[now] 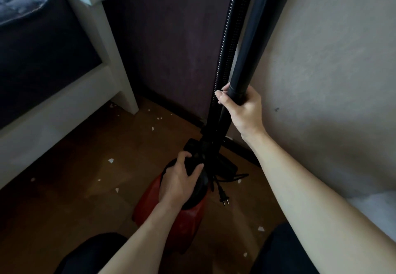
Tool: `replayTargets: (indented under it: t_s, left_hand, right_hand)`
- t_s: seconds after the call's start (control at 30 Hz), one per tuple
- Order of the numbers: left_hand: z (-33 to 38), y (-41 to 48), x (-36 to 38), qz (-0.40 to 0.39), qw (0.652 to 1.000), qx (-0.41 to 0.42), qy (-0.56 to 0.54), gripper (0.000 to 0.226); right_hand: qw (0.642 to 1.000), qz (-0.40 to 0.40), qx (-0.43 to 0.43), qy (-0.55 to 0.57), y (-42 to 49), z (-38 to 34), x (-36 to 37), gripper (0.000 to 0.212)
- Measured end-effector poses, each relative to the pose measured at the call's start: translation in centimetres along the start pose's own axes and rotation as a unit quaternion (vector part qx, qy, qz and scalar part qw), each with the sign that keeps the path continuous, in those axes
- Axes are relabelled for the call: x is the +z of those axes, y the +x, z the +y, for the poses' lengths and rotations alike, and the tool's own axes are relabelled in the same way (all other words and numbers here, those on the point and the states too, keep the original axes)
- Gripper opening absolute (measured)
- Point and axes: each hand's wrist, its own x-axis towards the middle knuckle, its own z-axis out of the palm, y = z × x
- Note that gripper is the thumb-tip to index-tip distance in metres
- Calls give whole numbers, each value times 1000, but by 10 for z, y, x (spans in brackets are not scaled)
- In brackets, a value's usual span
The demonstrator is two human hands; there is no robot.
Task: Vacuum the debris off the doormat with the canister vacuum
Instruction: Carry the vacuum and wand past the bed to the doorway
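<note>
A red canister vacuum (188, 220) stands on the brown floor just in front of me. My left hand (182, 177) grips the black handle on its top. My right hand (240, 106) is closed around the black wand tube (252, 37), which stands almost upright against the wall. The ribbed black hose (227, 37) runs up beside the wand. The vacuum's power cord lies loose with its plug (224, 198) unplugged on the floor to the right of the canister. No doormat is in view.
Several small white scraps (111, 160) lie scattered on the wooden floor (85, 188). A white bed frame (115, 59) with dark bedding stands at the left. A beige wall (321, 80) is close on the right, a dark panel (171, 48) straight ahead.
</note>
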Motion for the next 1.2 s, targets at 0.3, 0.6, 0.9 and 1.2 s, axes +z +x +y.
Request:
replayTargets:
  t_s: [0.3,0.6,0.9,1.2]
  left_hand:
    - [-8,5,-2,-74,997,-26,-17,39]
    - [-6,-5,-8,-67,997,-20,-40,23]
    - [8,-12,-29,-47,998,-5,-37,17]
    - [34,-9,-74,-21,1000,-4,-3,19]
  right_hand:
    - [999,-4,5,39,-1,-5,5,19]
    - [1000,-7,-12,28,-9,-12,-10,18]
    - [998,-20,-42,33,-4,-35,-2,21]
    - [998,-14,-56,32,5,-74,18,26]
